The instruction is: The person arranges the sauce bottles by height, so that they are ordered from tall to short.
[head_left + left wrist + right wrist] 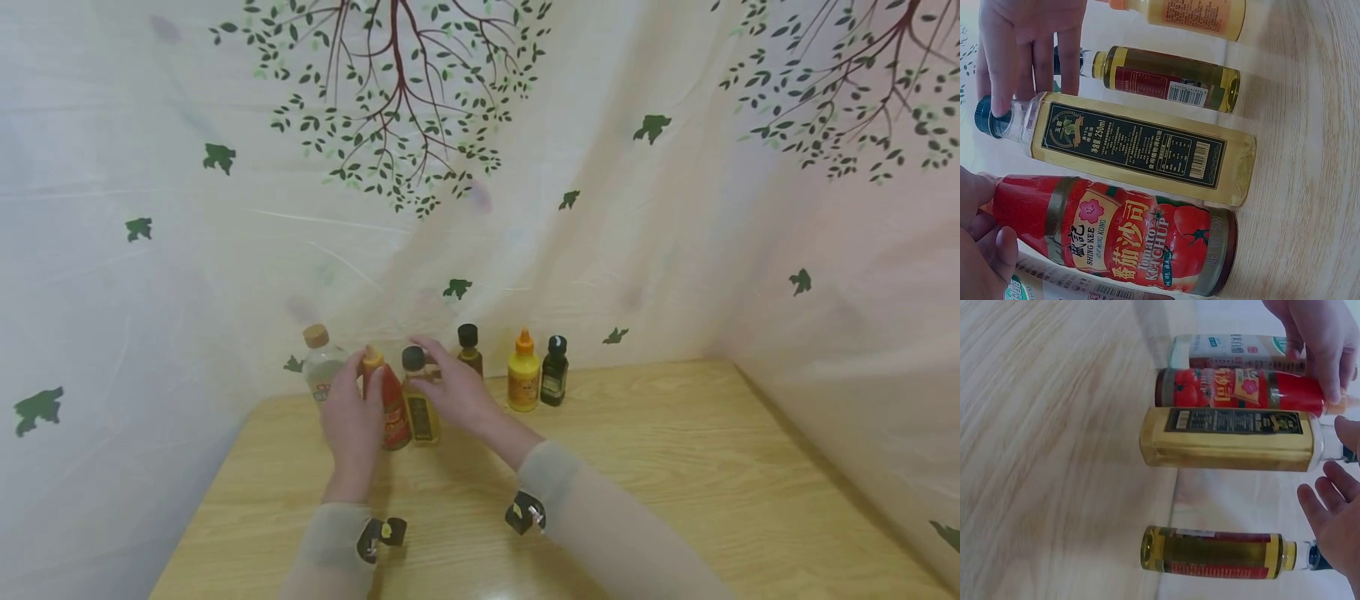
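- You have 1 tapered red ketchup bottle with an orange cap point(395, 410).
- Transparent black-capped bottles of yellow oil, your count 2: one square-sided bottle with a black label point(1179, 144), one rounder bottle with a dark red label point(1147, 78).
- Clear bottle with an orange-brown cap point(324, 364): 1.
- Squat yellow bottle with a pointed orange nozzle point(522, 383): 1.
- Small dark bottle with a black cap point(553, 379): 1.
- Your bottle total: 6.
- Bare hands, yours: 2, left hand point(354, 419) and right hand point(461, 390).
- Pale wood-grain table point(675, 433): 1.
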`<state>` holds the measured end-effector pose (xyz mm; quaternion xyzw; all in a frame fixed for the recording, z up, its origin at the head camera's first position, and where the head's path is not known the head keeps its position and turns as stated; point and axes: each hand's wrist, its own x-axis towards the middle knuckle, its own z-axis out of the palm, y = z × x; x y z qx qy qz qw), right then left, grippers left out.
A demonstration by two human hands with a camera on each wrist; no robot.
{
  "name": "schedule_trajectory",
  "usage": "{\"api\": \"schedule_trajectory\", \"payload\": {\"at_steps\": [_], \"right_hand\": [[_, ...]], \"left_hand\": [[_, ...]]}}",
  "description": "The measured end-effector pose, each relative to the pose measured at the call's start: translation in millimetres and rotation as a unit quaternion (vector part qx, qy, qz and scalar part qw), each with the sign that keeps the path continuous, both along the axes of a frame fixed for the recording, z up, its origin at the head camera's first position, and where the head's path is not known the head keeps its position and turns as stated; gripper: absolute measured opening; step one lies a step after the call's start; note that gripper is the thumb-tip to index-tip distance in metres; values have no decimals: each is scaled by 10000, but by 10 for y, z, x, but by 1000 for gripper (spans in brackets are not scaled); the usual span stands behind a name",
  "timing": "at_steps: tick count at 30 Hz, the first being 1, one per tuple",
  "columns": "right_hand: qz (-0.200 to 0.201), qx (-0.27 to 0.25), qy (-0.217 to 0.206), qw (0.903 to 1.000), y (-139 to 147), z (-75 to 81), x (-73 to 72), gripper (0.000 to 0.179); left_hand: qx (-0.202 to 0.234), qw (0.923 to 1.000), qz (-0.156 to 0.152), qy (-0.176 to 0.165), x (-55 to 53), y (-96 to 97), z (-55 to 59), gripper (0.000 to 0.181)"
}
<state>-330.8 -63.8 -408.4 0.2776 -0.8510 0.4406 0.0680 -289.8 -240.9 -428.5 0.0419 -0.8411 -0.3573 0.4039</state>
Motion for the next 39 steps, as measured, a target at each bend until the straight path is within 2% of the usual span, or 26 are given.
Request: {"api": "schedule_trajectory", "payload": {"at_steps": [5, 8, 12, 15, 21, 39], "right_hand": [[21, -119, 30, 9999, 112, 41, -3, 75], [-17, -161, 209, 9996, 244, 83, 7, 74], [-256, -94, 550, 9981, 442, 138, -10, 72], [-499, -12, 685, 9964, 544, 168, -68, 71], [-820, 133, 632, 9945, 658, 165, -183, 67], [-747, 34, 319, 9967, 633, 52, -415, 62]], "left_hand": [[5, 10000, -7, 7, -5, 5, -1, 41], [60, 9999, -12, -99, -1, 16, 8, 40], [125, 9995, -42, -272, 7, 27, 25, 40], [150, 9995, -69, -261, 16, 26, 35, 39], [158, 9996, -77, -221, 21, 3, 22, 40], [160, 9995, -63, -259, 15, 4, 11, 39]]}}
